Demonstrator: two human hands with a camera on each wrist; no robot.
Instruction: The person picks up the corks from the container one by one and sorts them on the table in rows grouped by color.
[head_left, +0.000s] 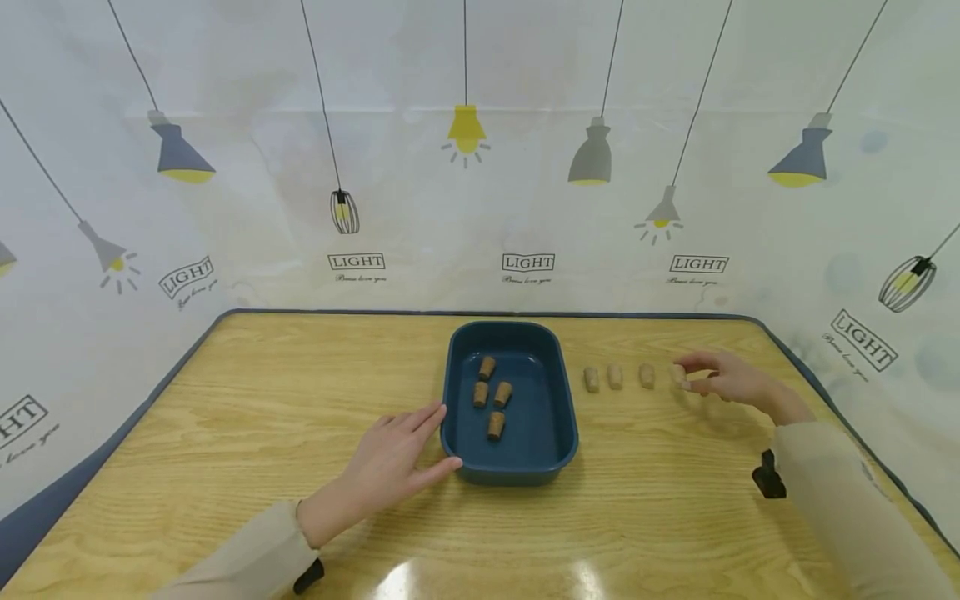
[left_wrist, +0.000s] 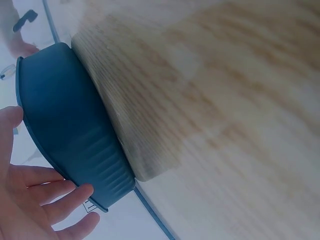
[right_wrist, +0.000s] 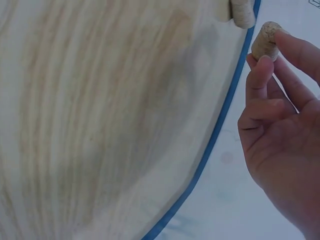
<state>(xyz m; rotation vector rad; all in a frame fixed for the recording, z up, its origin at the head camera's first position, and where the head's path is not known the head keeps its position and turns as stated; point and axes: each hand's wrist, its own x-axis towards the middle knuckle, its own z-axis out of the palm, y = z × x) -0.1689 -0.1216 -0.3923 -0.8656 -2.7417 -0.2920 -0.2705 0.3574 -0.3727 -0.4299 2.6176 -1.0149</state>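
A dark blue rectangular tray [head_left: 564, 400] sits on the table, with several brown corks [head_left: 496, 425] lying inside it. My left hand [head_left: 393, 458] touches the tray's left rim, thumb at the near corner and fingers spread along the side; in the left wrist view the fingertips [left_wrist: 85, 191] lie right at the rim. To the right of the tray, three pale corks [head_left: 615, 376] stand in a row. At the row's right end my right hand [head_left: 723, 379] pinches another pale cork [right_wrist: 266, 41] between thumb and fingertips.
The light wood table [head_left: 300, 375] has a dark blue edge against the backdrop [head_left: 420, 208], which is printed with hanging lamps. A black strap end [head_left: 768, 475] hangs below the right sleeve, and another [head_left: 309, 576] below the left sleeve.
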